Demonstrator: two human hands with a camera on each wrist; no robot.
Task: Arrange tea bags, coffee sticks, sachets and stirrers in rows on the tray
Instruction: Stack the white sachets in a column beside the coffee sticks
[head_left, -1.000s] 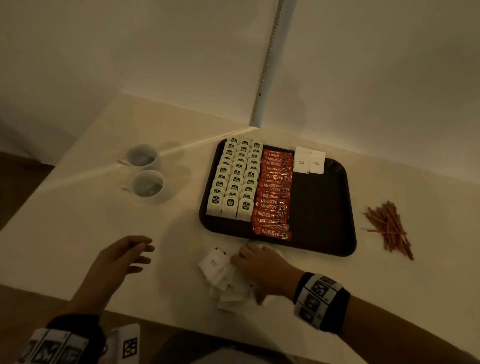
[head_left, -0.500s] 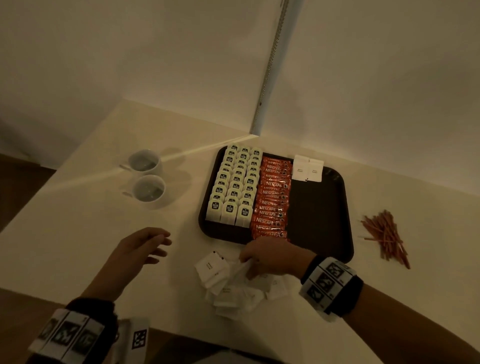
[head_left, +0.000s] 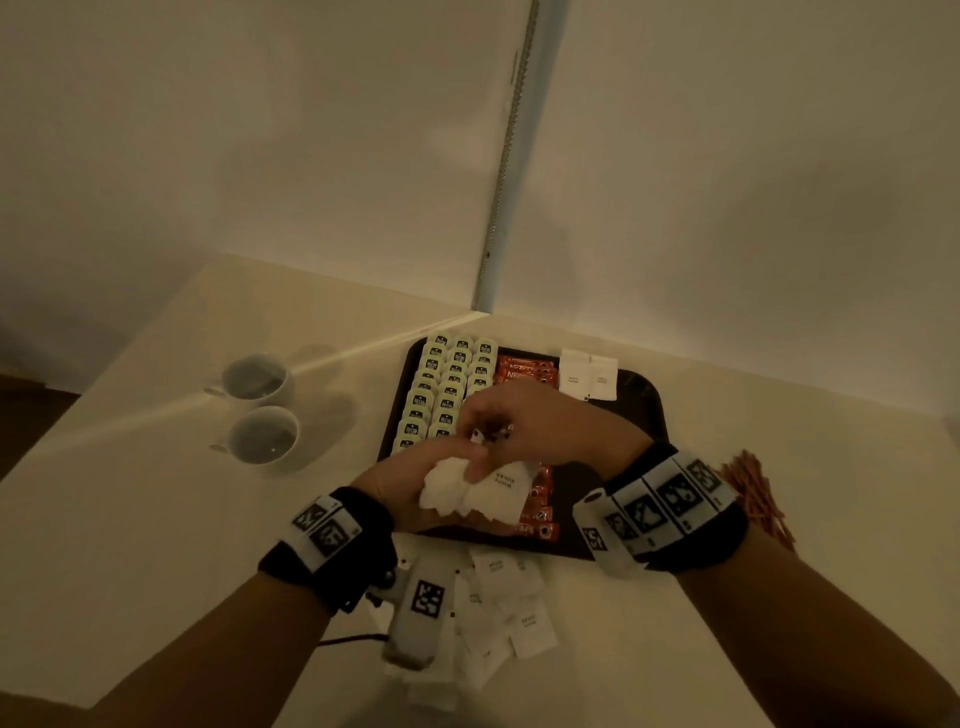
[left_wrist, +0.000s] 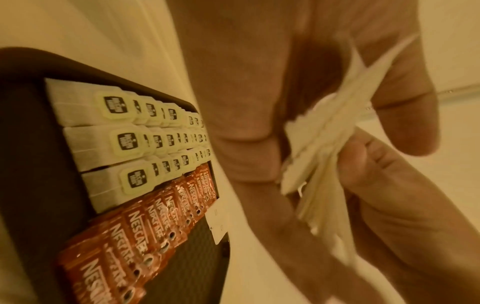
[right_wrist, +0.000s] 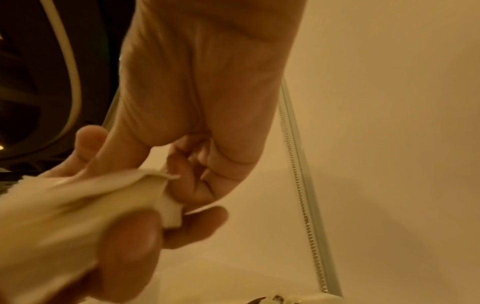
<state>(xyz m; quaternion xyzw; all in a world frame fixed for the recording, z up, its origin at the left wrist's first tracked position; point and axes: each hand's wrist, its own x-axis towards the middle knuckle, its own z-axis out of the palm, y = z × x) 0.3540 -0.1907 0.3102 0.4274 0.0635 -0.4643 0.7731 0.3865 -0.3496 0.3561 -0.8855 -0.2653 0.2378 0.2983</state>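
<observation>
Left hand (head_left: 410, 488) grips a bunch of white paper sachets (head_left: 467, 491); right hand (head_left: 524, 423) fingers pinch one corner. Best: peel singly, lay beside the two sachets on the dark plastic tray (head_left: 618, 467).

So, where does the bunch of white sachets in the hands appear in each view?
Head: the bunch of white sachets is at centre, over the tray's near edge.
Left wrist: right of centre, fanned out.
Right wrist: lower left, blurred.
Shared landmark: the left hand gripping it.
</observation>
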